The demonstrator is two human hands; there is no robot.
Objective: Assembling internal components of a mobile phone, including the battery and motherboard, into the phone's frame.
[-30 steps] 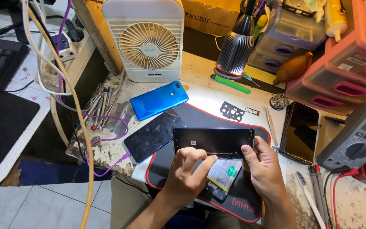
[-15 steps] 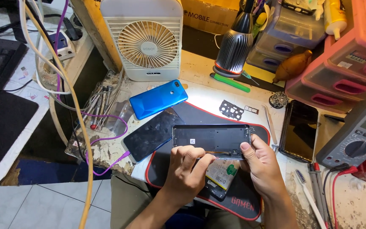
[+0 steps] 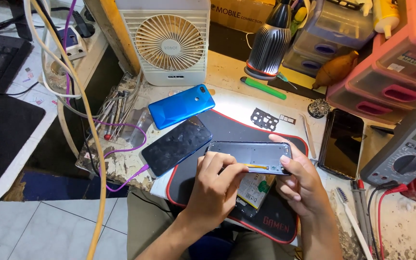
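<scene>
A: What's being worked on?

B: An opened phone frame, a flat dark rectangle with its shiny insides facing up, held just above the black mat. Its long axis runs nine to three o'clock.

A: And the hands?

B: The right hand is clamped on the frame's three o'clock end, thumb on top, fingers beneath. The left hand comes in from six o'clock, fingers curled together, fingertips pressing a thin yellow strip along the near edge. Both touch the frame; whether the left pinches the strip I cannot tell.

A: Around it?

B: A pale battery lies on the mat directly beneath. At nine o'clock rests a glossy dark panel; at eleven, a smooth blue back cover. At one o'clock lies a small perforated metal plate, and at three, another dark phone with a multimeter beyond it. A white fan stands at twelve.
</scene>
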